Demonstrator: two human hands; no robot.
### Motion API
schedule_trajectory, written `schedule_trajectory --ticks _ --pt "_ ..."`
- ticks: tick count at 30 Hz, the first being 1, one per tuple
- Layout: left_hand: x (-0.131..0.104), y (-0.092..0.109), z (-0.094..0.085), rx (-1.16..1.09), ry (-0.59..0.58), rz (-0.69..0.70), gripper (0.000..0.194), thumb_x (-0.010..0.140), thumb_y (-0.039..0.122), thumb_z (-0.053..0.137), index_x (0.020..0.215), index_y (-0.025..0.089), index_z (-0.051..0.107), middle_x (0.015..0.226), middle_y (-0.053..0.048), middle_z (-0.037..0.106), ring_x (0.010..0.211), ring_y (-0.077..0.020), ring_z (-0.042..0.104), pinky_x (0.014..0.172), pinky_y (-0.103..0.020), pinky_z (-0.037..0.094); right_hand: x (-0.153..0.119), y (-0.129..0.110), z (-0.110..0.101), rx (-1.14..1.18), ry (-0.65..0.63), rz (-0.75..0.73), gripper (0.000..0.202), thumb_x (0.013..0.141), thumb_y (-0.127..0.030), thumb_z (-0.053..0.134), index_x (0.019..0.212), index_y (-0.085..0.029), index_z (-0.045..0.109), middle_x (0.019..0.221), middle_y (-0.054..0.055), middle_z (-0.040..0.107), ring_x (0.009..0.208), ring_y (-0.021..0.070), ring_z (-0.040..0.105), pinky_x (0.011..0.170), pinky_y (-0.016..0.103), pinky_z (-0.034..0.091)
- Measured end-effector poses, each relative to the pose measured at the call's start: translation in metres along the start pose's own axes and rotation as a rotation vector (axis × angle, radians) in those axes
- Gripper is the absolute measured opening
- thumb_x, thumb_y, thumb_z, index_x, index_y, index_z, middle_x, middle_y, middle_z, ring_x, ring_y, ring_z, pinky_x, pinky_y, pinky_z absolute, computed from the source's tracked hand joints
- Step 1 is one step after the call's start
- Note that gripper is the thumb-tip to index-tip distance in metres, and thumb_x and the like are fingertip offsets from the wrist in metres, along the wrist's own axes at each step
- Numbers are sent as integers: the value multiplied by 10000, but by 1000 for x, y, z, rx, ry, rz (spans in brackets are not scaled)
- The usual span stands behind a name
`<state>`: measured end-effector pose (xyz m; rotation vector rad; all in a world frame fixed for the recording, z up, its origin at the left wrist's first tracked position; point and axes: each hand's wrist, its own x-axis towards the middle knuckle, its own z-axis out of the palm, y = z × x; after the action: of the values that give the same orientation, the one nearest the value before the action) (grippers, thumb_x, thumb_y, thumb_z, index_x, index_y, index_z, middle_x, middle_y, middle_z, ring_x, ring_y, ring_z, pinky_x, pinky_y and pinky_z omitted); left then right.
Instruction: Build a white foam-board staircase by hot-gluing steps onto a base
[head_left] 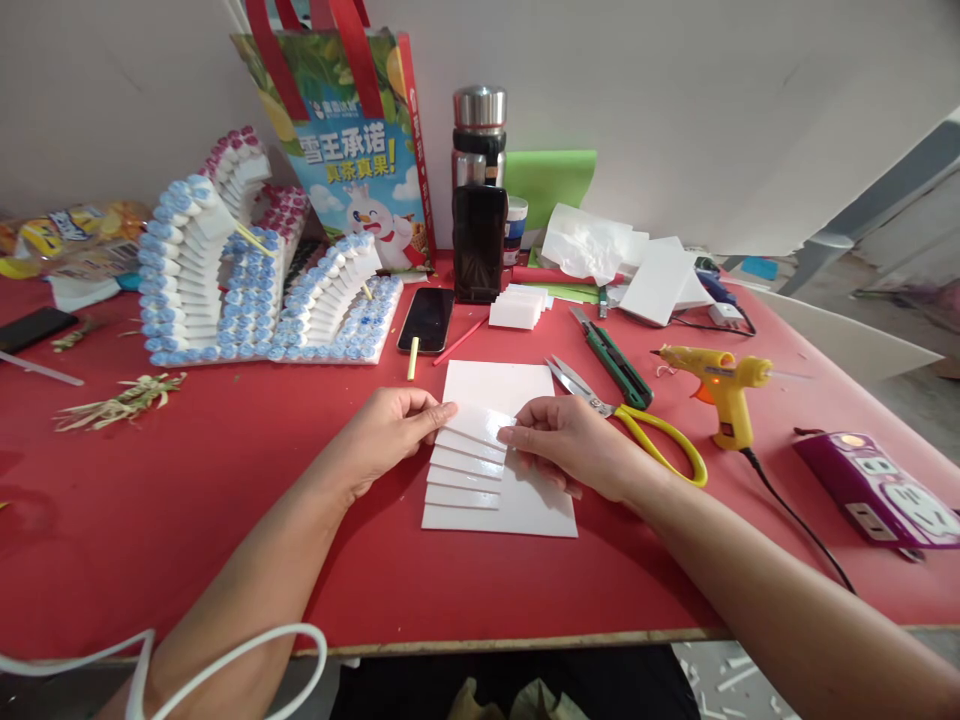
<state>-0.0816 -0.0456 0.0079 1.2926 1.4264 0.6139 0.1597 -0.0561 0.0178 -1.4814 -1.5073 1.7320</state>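
A white board (pixel 536 505) lies on the red table, with several overlapping white strips (pixel 463 483) stepped up its left part. At the top of the stack, the uppermost white piece (pixel 478 422) is pinched at its left end by my left hand (pixel 397 430), thumb on top. My right hand (pixel 559 440) pinches the right end of the same piece, its other fingers curled over the board. Just right of the board are scissors with yellow handles (pixel 660 445), and a green utility knife (pixel 615 360) lies behind them.
A yellow glue gun (pixel 724 385) and a purple power strip (pixel 877 490) stand at the right. White-and-blue folded models (pixel 247 290), a phone (pixel 426 320), a flask (pixel 480 130), a bag (pixel 360 160) and small white pieces (pixel 517 307) are behind. A white cable (pixel 315 640) loops near my left forearm.
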Motion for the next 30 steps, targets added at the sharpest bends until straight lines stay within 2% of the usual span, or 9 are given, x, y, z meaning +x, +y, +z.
schedule_trajectory --ticks 6,10,18,30 --pt "0 3 1 -12 -7 -6 402 760 529 762 698 162 611 640 29 526 559 -80 400 551 -216 302 -2 -3 2 -7 8 13 325 858 -411 719 703 -190 537 491 -47 583 335 46 388 301 173 296" --pt "-1 4 1 -6 -2 -7 407 755 531 768 696 161 612 645 23 534 564 -81 416 551 -212 307 -2 -5 2 -4 16 22 330 857 -416 722 704 -189 538 544 -35 627 344 40 398 302 174 296" --pt "-1 5 -2 -89 -40 -36 469 848 600 660 742 143 639 648 11 533 508 -53 308 490 -212 219 -3 -4 -2 -16 -2 27 396 862 -507 706 694 -183 553 537 -25 613 356 54 421 303 182 343" --pt "-3 8 1 -52 -20 -36 428 754 536 763 680 160 571 646 28 514 537 -64 380 501 -200 255 -2 -3 0 0 -4 16 355 870 -457 702 696 -185 554 594 -11 665 356 49 423 301 181 345"
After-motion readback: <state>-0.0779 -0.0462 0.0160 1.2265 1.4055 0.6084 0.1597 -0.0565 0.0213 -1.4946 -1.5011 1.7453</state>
